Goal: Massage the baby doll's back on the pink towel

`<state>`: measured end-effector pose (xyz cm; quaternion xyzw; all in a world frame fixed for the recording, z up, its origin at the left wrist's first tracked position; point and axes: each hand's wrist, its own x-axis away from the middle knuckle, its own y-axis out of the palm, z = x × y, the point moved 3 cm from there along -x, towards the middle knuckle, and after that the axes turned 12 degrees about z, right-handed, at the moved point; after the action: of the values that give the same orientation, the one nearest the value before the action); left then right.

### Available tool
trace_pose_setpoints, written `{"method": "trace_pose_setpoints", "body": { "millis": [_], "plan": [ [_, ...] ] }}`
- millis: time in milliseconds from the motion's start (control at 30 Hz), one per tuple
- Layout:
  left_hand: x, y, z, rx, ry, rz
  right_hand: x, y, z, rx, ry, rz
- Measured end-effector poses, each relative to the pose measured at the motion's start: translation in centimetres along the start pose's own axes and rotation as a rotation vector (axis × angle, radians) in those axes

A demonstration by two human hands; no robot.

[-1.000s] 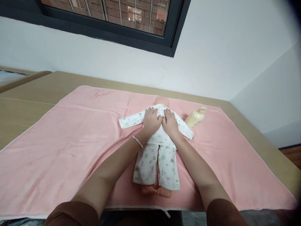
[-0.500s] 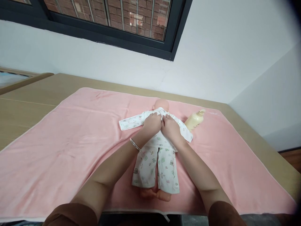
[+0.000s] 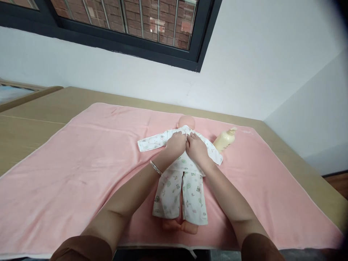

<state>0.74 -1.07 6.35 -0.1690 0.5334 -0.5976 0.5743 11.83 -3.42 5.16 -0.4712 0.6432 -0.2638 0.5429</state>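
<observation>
A baby doll [image 3: 186, 121] lies on its back on a pink towel [image 3: 81, 159], head toward the wall. It wears a white printed shirt [image 3: 152, 140] and matching trousers [image 3: 178, 195]; its bare feet [image 3: 181, 226] point at me. My left hand [image 3: 175, 144] and my right hand [image 3: 196, 148] rest side by side on the doll's chest. The fingers of both are curled, pinching the shirt front near the collar. A silver bracelet [image 3: 155, 168] sits on my left wrist.
A cream bottle [image 3: 224, 140] lies on the towel just right of the doll's sleeve. The towel covers a wooden table [image 3: 32, 119] against a white wall, under a dark-framed window [image 3: 130, 32]. The room corner is at the right.
My fingers went from lying flat on the doll's chest to curled, pinching the shirt near the collar. The view tilted slightly; the doll stayed in place.
</observation>
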Motion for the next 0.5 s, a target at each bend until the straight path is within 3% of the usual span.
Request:
{"method": "trace_pose_setpoints", "body": {
  "millis": [267,500],
  "plan": [
    [-1.6,1.2,-3.4,0.13,-0.065,-0.02,-1.2,1.0,2.5,-0.106,0.1,0.005],
    [0.3,-0.2,0.4,-0.069,-0.049,-0.027,0.1,-0.3,-0.3,0.007,0.014,0.019]
  ]
}}
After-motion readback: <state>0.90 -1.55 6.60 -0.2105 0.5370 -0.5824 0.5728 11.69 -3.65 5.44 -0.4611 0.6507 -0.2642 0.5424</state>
